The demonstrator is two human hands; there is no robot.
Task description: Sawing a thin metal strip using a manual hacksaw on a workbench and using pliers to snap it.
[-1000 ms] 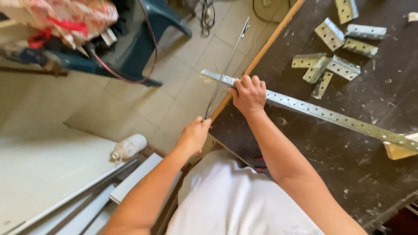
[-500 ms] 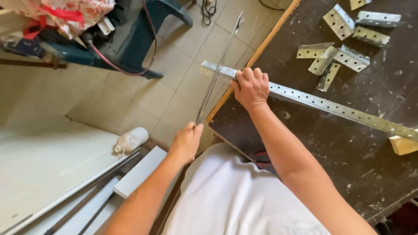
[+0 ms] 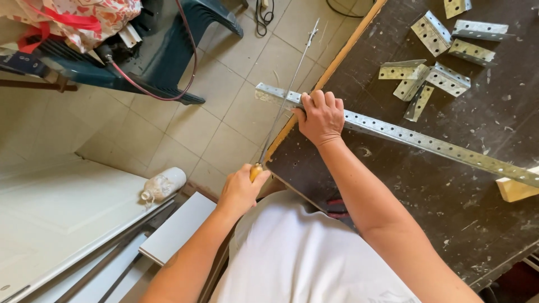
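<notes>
Perforated metal angle strip (image 3: 426, 143) lies across the dark, paint-flecked bench (image 3: 449, 224), one end jutting past the wooden bench edge over the tiled floor (image 3: 213, 112). My right hand (image 3: 321, 116) is clamped down over it right at that edge, fingers curled over the far flange, pinning it flat. My left hand (image 3: 240, 191) is wrapped tight round the yellow-orange handle of a hacksaw (image 3: 286, 95), and the thin blade runs from that fist up and away, crossing the strip just beside the right-hand fingers.

Compared with a second ago, the saw hand has drawn back toward my body and dropped lower, so more of the blade now shows beyond the strip, with its far tip out over the floor. The strip itself has not shifted on the bench, and the right-hand grip sits at the same spot. I read that as a pull stroke in a cut that is under way; I cannot make out how deep the kerf is from here.

Further along the bench, well apart from the hands, lies a loose scatter of short cut angle pieces (image 3: 435, 67), and a pale wooden block (image 3: 516, 189) sits against the strip near its far end. On the floor side I see a dark plastic chair (image 3: 168, 45) with a cable looped over it and a white bottle (image 3: 164, 184) lying by some pale boards.
</notes>
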